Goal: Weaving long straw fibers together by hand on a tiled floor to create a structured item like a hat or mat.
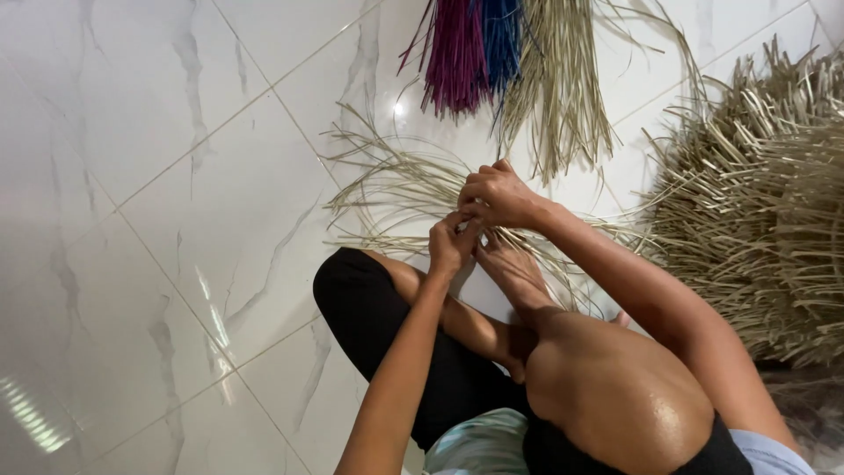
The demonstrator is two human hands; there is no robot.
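Pale dried straw strands (396, 189) are what both hands work on, low over the white marble-patterned floor (158, 229) near the middle of the view. The left hand (453, 244) is clenched around a few strands, fingers curled tight at about 7 o'clock from the right hand (497, 195), which is also closed, pinching strands from above; the two hands touch. A bare foot (514, 273) sits just below them at 5 o'clock, seemingly pinning the strands to the floor. Judging by how things lie, the weaving looks barely begun: only a loose fan of strands spreads toward 9 o'clock, with no woven patch that can be made out under the hands. Farther out, at 12 o'clock, lie bundles of magenta strands (457, 57), blue strands (501, 35) and a natural-coloured bundle (563, 88), all apart from the hands and untouched. At 3 o'clock a large heap of woven or tangled straw (765, 211) fills the right edge. The person's bent knee (615, 396) rises at 5 o'clock.
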